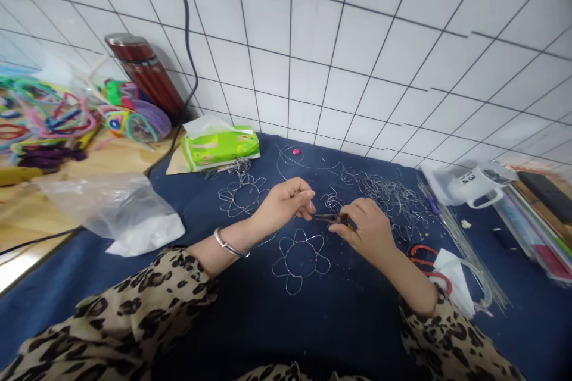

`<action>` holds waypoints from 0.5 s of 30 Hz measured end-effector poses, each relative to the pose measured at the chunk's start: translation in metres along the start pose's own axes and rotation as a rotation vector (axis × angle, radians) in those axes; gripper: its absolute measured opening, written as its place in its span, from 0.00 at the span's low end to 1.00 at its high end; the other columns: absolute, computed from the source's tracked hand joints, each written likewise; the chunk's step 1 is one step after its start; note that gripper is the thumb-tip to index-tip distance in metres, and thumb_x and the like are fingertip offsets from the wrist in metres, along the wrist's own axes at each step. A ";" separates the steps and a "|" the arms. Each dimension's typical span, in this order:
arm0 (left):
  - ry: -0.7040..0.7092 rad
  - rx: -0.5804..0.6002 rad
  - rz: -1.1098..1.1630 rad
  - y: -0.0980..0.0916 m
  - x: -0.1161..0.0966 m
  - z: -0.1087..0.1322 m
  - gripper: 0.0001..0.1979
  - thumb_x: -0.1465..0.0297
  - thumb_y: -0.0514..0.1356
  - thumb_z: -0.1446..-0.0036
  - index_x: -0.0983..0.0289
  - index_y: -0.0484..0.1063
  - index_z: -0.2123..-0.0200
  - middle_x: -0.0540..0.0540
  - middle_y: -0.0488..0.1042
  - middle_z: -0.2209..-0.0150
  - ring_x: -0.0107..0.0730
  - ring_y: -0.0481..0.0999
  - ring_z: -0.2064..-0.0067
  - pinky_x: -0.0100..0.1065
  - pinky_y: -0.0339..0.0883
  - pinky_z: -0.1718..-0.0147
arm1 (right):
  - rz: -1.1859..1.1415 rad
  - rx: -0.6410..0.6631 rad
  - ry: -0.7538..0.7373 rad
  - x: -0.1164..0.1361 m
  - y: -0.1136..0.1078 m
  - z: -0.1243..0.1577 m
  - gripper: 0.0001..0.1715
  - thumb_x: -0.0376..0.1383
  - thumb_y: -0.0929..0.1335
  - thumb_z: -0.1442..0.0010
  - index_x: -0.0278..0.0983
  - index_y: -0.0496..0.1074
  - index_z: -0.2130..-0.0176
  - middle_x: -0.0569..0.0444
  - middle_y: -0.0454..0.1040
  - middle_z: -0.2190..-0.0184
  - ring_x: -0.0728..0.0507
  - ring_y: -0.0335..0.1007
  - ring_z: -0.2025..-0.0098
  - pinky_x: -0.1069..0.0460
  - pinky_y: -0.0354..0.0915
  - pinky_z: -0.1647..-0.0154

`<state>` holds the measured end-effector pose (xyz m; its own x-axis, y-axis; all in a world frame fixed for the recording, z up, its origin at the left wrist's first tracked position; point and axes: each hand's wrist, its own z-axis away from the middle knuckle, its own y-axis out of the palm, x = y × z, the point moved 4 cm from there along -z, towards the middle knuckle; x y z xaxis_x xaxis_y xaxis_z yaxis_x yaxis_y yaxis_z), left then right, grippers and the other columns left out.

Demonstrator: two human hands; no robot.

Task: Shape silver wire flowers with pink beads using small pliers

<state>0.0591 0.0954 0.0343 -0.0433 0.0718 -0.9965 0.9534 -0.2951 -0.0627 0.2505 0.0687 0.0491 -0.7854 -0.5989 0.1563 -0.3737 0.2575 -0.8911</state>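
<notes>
My left hand (288, 202) is closed, thumb and forefinger pinching a thin wire whose short end shows below the fingertips. My right hand (369, 229) is wrapped round a pair of pliers (328, 218), their dark jaws pointing left, close to the left fingertips. Whether the jaws grip the wire is too small to tell. Just below the hands, a flower-shaped wire frame (301, 260) with looped petals and small pinkish spots lies on the dark blue cloth (348, 321). A second such wire flower (243, 196) lies left of my left hand.
Cut wire scraps (388, 190) are heaped behind my right hand. Long straight wires (473, 262) and red-handled scissors (424, 255) lie right, near a white mug (485, 184). Leftward are a green tissue pack (221, 147), a plastic bag (129, 208) and a red thermos (147, 74) by the tiled wall.
</notes>
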 end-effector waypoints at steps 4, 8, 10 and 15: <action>0.062 0.014 -0.088 0.000 0.000 0.001 0.09 0.64 0.53 0.40 0.64 0.64 0.68 0.51 0.75 0.74 0.24 0.75 0.76 0.27 0.69 0.75 | -0.001 0.030 -0.014 0.002 0.006 0.003 0.26 0.55 0.64 0.44 0.35 0.72 0.67 0.51 0.68 0.71 0.45 0.61 0.66 0.51 0.57 0.62; 0.121 -0.021 -0.218 0.001 -0.001 0.004 0.09 0.65 0.53 0.39 0.64 0.65 0.67 0.50 0.74 0.75 0.24 0.75 0.75 0.27 0.69 0.73 | 0.032 0.039 0.067 -0.003 0.010 0.005 0.27 0.55 0.62 0.43 0.35 0.72 0.68 0.51 0.68 0.72 0.45 0.62 0.66 0.52 0.56 0.64; 0.143 -0.052 -0.270 0.001 -0.003 0.005 0.08 0.65 0.52 0.39 0.63 0.65 0.66 0.50 0.74 0.75 0.24 0.76 0.74 0.27 0.69 0.72 | 0.054 0.052 0.103 -0.005 0.011 0.006 0.28 0.56 0.61 0.43 0.36 0.72 0.68 0.51 0.68 0.72 0.45 0.62 0.66 0.52 0.56 0.65; 0.171 -0.103 -0.333 0.003 -0.005 0.007 0.09 0.64 0.53 0.39 0.63 0.66 0.67 0.50 0.75 0.74 0.24 0.76 0.73 0.28 0.69 0.71 | 0.099 0.076 0.129 -0.004 0.012 0.007 0.29 0.57 0.59 0.42 0.36 0.71 0.70 0.51 0.68 0.73 0.45 0.62 0.66 0.53 0.54 0.67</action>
<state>0.0599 0.0871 0.0383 -0.3133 0.3081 -0.8983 0.9211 -0.1318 -0.3664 0.2531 0.0687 0.0346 -0.8753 -0.4697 0.1150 -0.2566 0.2494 -0.9338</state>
